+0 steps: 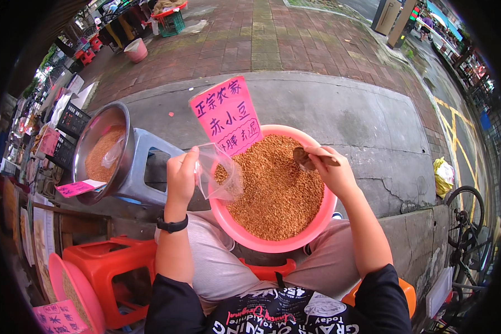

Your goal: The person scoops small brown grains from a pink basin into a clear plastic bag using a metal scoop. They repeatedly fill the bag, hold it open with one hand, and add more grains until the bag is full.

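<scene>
A round pink plastic basin [271,245] stands before me between my knees, filled with small brown grains or beans [275,192]. My left hand [183,171] pinches the edge of a clear plastic bag [221,171], which hangs over the basin's left side; some grains show in or behind its lower part. My right hand [332,169] grips a brown scoop or large spoon [304,158], its bowl over the grains at the upper right. A pink handwritten sign [226,115] rises from the basin's far left edge.
At left, a metal basin [127,137] of finer grain with a plastic bag and pink card tilts on a blue-grey stool [150,133]. Red stools [108,250] and another pink basin [73,288] are at lower left. A low concrete wall [419,238] and bicycle [463,234] are at right.
</scene>
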{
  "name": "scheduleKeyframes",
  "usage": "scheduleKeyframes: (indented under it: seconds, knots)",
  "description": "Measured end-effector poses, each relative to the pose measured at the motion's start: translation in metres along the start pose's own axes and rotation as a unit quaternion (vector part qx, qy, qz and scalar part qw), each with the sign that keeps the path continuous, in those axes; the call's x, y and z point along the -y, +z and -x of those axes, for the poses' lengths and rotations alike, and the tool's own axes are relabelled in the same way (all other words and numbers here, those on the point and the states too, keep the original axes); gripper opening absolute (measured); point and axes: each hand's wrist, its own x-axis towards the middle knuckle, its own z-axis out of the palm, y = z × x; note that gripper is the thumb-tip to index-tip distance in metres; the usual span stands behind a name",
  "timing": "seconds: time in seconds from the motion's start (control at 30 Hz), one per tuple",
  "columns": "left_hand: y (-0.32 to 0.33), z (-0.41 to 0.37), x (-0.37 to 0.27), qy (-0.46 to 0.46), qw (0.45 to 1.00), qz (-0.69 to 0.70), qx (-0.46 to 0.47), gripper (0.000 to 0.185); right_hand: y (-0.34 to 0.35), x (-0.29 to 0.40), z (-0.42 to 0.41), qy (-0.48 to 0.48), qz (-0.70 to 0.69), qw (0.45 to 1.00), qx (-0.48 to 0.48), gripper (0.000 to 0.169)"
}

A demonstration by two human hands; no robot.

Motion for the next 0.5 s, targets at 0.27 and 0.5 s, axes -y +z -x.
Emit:
scheduleKeyframes:
  seconds: [0.27,0.5]
  knots:
    - [0.0,0.001,0.003,0.007,0.989,-0.128,0.072,0.048,0.028,0.0,-0.007,-0.148,-0.026,0.988,-0.019,0.023]
    - [-0.006,0.004,0.0,0.016,0.995,-0.095,0.007,0.049,0.053,0.01,0.001,-0.137,0.007,0.99,-0.023,0.033]
